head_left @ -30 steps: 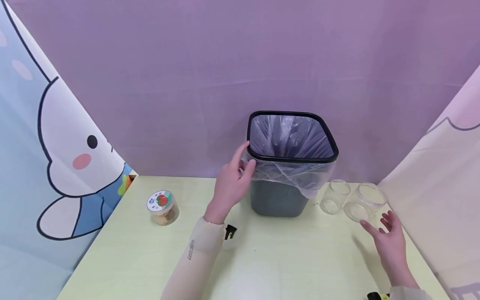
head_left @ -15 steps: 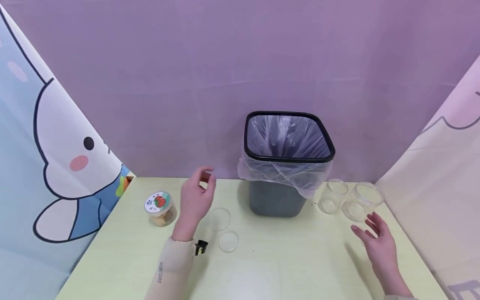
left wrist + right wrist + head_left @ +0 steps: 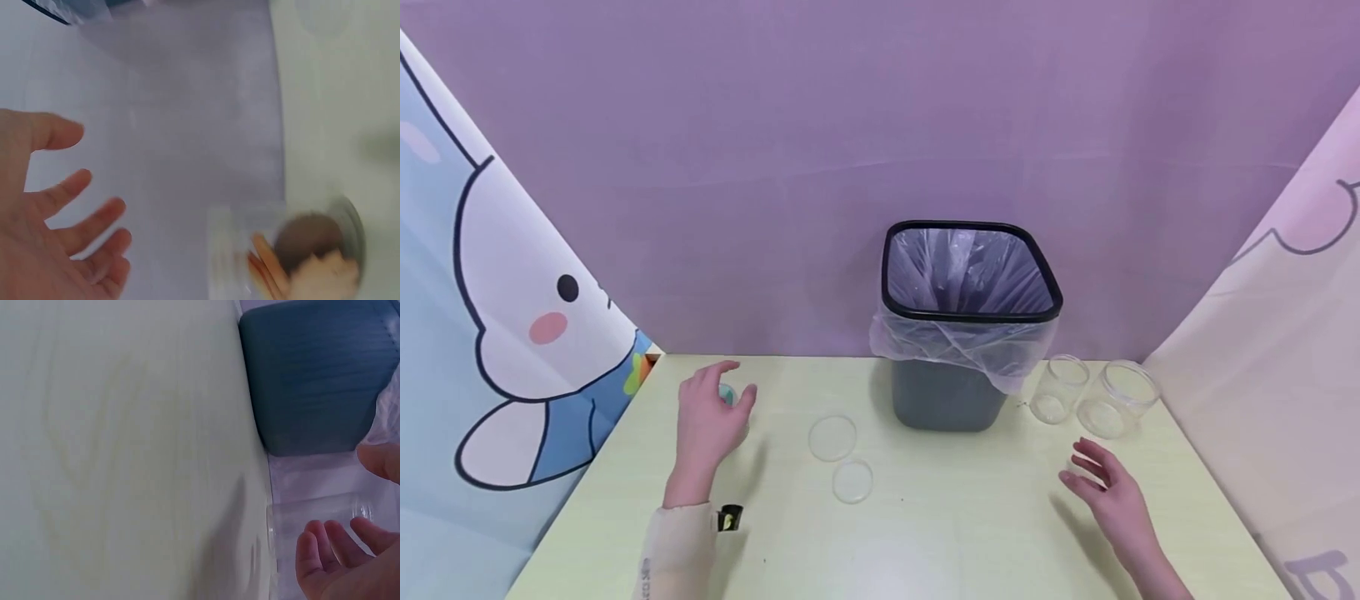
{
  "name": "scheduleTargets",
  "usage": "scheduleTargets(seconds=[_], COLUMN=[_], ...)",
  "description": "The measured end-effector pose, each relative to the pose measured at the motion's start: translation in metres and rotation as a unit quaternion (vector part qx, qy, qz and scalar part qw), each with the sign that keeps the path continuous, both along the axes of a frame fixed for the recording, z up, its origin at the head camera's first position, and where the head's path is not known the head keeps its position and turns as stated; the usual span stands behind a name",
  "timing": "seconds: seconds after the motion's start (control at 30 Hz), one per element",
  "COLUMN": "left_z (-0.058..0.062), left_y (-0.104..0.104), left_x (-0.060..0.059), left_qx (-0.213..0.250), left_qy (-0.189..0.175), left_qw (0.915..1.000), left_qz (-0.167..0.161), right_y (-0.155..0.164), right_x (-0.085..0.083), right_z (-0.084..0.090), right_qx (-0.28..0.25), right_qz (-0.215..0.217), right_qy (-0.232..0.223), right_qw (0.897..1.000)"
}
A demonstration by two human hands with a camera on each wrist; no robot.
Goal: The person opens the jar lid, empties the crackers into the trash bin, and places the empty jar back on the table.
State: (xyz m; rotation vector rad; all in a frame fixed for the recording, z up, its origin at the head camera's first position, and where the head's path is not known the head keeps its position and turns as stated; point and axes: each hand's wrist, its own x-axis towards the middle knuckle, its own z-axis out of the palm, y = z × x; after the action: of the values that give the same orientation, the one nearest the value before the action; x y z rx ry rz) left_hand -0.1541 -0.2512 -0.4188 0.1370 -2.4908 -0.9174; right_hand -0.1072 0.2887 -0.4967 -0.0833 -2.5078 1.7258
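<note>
My left hand (image 3: 707, 421) hovers over a see-through jar (image 3: 727, 394) at the table's left, hiding most of it in the head view. Thumb and fingers are spread, with a gap to the jar in the left wrist view. Tan and brown pieces show inside this jar (image 3: 309, 253). Over the right side of the table hangs my right hand (image 3: 1116, 504), fingers loosely bent and holding nothing. Beyond it stand a narrow see-through jar (image 3: 1051, 407) and a wider see-through jar (image 3: 1101, 417), both without lids.
A grey bin (image 3: 947, 400) with a black rim and a plastic liner stands at the table's back, before a purple cloth. Two clear round discs, a larger disc (image 3: 832, 438) and a smaller disc (image 3: 852, 482), lie left of centre. Printed cloths bound both sides.
My left hand has left the bin's rim and moved left to the jar with the pieces. My right hand has drawn back a little from the lidless jars, towards me and left.
</note>
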Motion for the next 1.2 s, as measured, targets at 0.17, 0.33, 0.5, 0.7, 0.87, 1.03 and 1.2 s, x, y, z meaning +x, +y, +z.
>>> scheduleTargets(seconds=[0.17, 0.33, 0.5, 0.7, 0.87, 1.03, 1.2], left_z=[-0.007, -0.014, -0.020, -0.027, -0.035, -0.043, -0.044], left_y=[-0.022, -0.040, -0.047, -0.049, -0.053, -0.056, -0.055], left_x=[0.006, 0.012, 0.014, 0.012, 0.007, 0.001, -0.002], left_qx=[-0.012, -0.008, -0.004, -0.003, 0.020, 0.041, 0.042], left_qy=[-0.058, -0.094, -0.127, -0.157, -0.194, -0.208, -0.207], left_qw=[0.9982, 0.9952, 0.9918, 0.9872, 0.9803, 0.9770, 0.9764], left_qz=[0.012, 0.024, 0.020, 0.029, 0.032, 0.027, 0.045], right_y=[-0.017, -0.037, -0.054, -0.067, -0.070, -0.068, -0.067], right_x=[0.003, 0.004, 0.007, 0.010, 0.011, 0.010, 0.009], right_z=[0.000, 0.000, 0.000, -0.001, 0.000, 0.002, 0.001], right_qx=[0.002, -0.018, -0.042, -0.053, -0.065, -0.072, -0.073], right_qz=[0.034, 0.071, 0.104, 0.131, 0.125, 0.115, 0.123], right_qy=[0.035, 0.045, 0.037, 0.042, 0.022, 0.006, 0.011], right_qw=[0.999, 0.996, 0.993, 0.989, 0.990, 0.991, 0.990])
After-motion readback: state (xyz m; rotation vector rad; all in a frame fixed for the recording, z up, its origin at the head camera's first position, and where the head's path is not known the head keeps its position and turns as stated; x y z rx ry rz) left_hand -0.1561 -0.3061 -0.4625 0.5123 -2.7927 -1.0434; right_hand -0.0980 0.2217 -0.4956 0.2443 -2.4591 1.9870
